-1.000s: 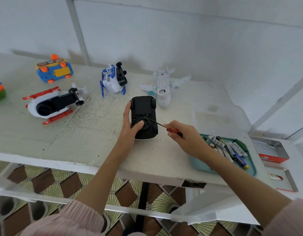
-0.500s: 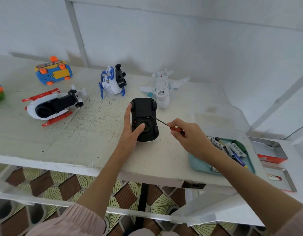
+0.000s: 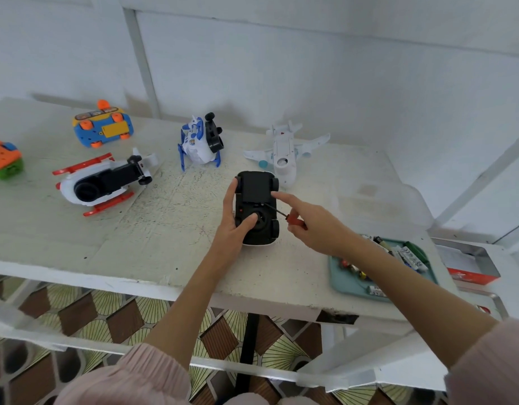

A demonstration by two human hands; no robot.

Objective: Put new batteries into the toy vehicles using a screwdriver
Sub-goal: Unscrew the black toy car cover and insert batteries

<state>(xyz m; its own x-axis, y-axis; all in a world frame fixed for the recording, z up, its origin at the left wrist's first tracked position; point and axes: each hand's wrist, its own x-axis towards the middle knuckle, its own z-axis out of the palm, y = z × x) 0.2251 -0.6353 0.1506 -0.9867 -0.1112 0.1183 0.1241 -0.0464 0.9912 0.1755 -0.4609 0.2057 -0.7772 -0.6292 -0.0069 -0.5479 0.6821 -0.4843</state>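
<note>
At the centre of the frame we see a black toy car lying belly-up on a pale, scuffed counter. The left hand grips its left side, thumb pressed on the round underside part, fingers along the edge. The right hand holds a screwdriver by its red handle, the thin shaft angled to the car's underside; the index finger is stretched out and touches the car's right edge, while the other fingers curl round the handle.

Across the upper left of the frame lie further toys: an orange and green one at the edge, a blue and orange car, a white and red vehicle, and a white and blue one. A white plane lies just above the black car.

At lower right a teal tray holds batteries; beside it, a metal tin with a red side.

Behind the counter rises a plain white panelled wall. Below the counter's front edge we see white rails and a brown and cream patterned floor.
</note>
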